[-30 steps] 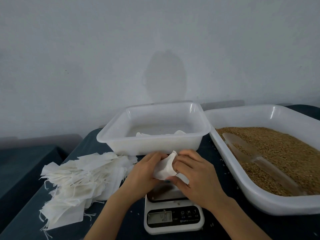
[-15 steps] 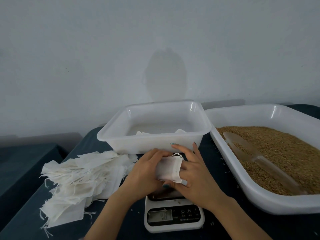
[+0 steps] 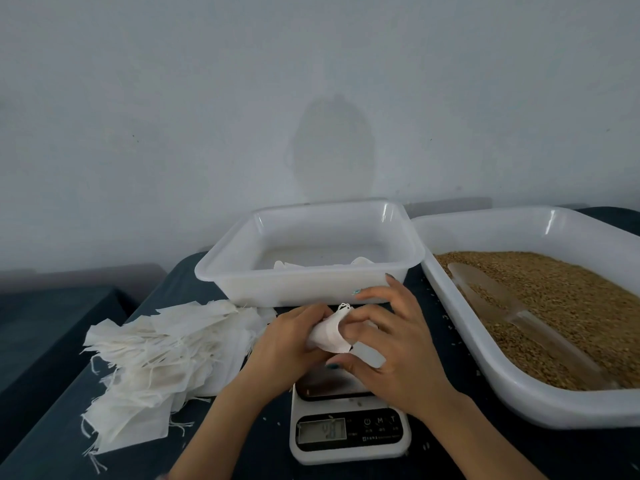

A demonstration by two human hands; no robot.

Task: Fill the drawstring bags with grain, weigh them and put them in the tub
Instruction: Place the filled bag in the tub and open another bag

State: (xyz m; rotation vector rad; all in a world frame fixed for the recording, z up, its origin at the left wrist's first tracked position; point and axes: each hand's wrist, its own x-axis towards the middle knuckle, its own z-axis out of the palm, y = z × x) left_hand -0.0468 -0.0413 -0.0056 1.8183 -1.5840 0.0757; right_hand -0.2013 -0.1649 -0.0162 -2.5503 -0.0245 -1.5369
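Observation:
A small white drawstring bag (image 3: 330, 332) is held above the kitchen scale (image 3: 349, 434). My left hand (image 3: 287, 344) grips its left side. My right hand (image 3: 391, 344) holds its right side, with thumb and lower fingers curled round the cloth and the index and middle fingers stretched out. The bag's gathered mouth points up. Behind the hands stands the white tub (image 3: 242, 271), with a few white bags lying in it. To the right, a large white tray (image 3: 519, 407) holds brown grain (image 3: 571, 306), with a clear scoop (image 3: 502, 306) lying on it.
A loose pile of empty white bags (image 3: 156, 355) lies left of the scale on the dark table (image 3: 45, 459). Stray grains dot the table near the tray. A grey wall rises behind the tub.
Both hands have shifted slightly while working the bag. The bag's mouth is now gathered into a small pucker pointing up, and my right fingers have spread out.

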